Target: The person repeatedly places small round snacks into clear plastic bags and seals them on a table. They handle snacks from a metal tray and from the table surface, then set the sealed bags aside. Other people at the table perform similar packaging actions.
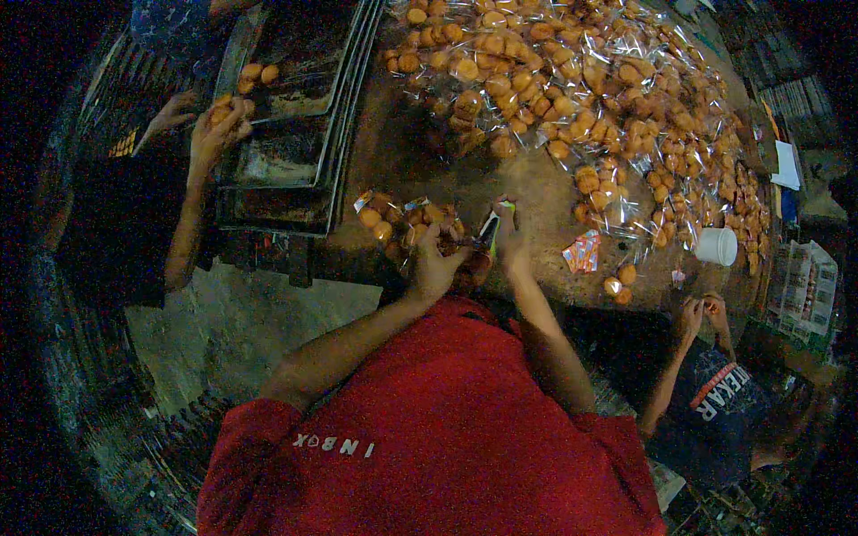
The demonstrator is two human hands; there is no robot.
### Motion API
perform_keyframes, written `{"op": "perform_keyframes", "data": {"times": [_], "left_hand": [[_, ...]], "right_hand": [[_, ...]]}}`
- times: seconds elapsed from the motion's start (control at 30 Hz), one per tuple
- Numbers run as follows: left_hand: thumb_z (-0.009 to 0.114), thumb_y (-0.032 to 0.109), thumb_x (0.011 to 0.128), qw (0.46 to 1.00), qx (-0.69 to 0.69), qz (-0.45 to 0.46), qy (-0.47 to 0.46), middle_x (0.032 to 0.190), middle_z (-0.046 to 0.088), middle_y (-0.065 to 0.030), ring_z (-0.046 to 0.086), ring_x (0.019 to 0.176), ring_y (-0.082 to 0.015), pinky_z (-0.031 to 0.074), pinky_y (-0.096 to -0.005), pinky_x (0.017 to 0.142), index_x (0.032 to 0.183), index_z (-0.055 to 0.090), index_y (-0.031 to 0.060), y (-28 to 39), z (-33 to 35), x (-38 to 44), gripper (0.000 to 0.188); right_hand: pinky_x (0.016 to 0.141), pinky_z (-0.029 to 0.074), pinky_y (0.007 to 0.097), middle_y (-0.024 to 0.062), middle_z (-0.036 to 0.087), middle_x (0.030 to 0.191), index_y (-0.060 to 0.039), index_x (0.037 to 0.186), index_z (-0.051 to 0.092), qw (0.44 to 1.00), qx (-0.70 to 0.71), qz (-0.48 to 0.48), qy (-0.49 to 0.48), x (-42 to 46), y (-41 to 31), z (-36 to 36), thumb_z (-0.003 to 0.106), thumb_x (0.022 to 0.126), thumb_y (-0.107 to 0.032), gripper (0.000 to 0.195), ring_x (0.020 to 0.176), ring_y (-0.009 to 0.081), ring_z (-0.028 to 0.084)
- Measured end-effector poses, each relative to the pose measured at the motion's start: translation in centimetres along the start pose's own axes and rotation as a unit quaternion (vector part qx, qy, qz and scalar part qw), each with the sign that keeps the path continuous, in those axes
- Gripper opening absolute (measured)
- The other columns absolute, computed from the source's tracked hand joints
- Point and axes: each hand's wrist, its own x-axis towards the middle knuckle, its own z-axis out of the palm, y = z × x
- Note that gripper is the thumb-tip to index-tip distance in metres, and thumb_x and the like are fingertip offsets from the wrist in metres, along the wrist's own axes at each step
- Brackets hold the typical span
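Near the table's front edge my left hand (436, 261) pinches the top of a clear plastic bag of round baked pieces (478, 266). Close to its right, my right hand (511, 234) is closed around a green-and-dark hand tool (495, 226), perhaps a stapler; its dark end points at the bag's gathered top. Just beyond my left hand lie bagged round pastries (382, 221) with small labels. A stack of orange-and-white paper labels (582, 252) rests on the wooden table to the right of my right hand. The bag's lower part is partly hidden by my left hand.
A large heap of bagged pastries (556, 87) covers the table's far right. Stacked metal trays (328, 134) stand at left, where a co-worker's hand (224, 127) holds pastries. At right are a white plastic tub (716, 246), a small pastry bag (621, 284) and another co-worker's hands (700, 315).
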Motion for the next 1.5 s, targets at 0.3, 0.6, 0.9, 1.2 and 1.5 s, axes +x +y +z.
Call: {"op": "perform_keyframes", "data": {"times": [0.3,0.6,0.9,1.2,1.5], "left_hand": [[0.073,-0.003,0.077,0.998,0.062,-0.024,-0.015,0.091,0.065,-0.0079,0.064,0.087,-0.0155,0.051,-0.0324,0.08,0.098,0.057,0.0031,0.7,2.3,-0.3,0.027],[0.074,-0.001,0.086,0.952,-0.108,-0.281,0.053,0.103,0.065,-0.0064,0.062,0.094,-0.0158,0.052,-0.0314,0.079,0.109,0.056,0.0071,-3.3,2.6,-0.7,0.03],[0.076,0.017,0.091,0.984,0.079,-0.06,0.15,0.132,0.052,-0.0199,0.055,0.119,-0.0302,0.047,-0.0391,0.101,0.141,0.042,-0.0021,-3.5,-5.0,3.4,0.063],[0.076,0.025,0.09,0.981,0.165,0.041,0.097,0.139,0.046,-0.0213,0.046,0.131,-0.0384,0.038,-0.0477,0.111,0.138,0.047,0.0019,-1.6,-3.0,4.8,0.06],[0.077,0.026,0.087,0.989,0.112,0.094,0.026,0.128,0.055,-0.0147,0.051,0.124,-0.0348,0.04,-0.0446,0.109,0.128,0.057,0.0036,0.1,0.4,4.8,0.051]], "right_hand": [[0.065,0.048,0.0346,0.0062,0.06,0.085,-0.0017,0.108,0.058,0.993,-0.087,0.084,0.008,0.4,-2.1,1.0,0.054,0.103,-0.047,0.045,0.071,0.0176,0.054],[0.064,0.047,0.0461,0.0128,0.061,0.079,-0.0066,0.099,0.064,0.818,-0.462,-0.331,0.089,2.8,5.8,-2.2,0.066,0.097,-0.038,0.032,0.073,0.0307,0.061],[0.098,0.044,0.0458,0.0234,0.059,0.113,0.0072,0.118,0.057,0.786,-0.323,-0.171,0.498,2.5,2.8,-12.8,0.071,0.094,-0.045,0.059,0.107,0.037,0.056],[0.087,0.048,0.0427,0.0202,0.068,0.102,0.0051,0.101,0.07,0.893,-0.238,-0.033,0.38,6.4,6.3,-22.1,0.066,0.097,-0.033,0.038,0.093,0.0322,0.061],[0.092,0.046,0.0415,0.018,0.062,0.103,0.0011,0.096,0.064,0.865,-0.368,-0.233,0.248,1.5,-5.9,-18.2,0.064,0.098,-0.017,0.018,0.101,0.0337,0.059]]}}
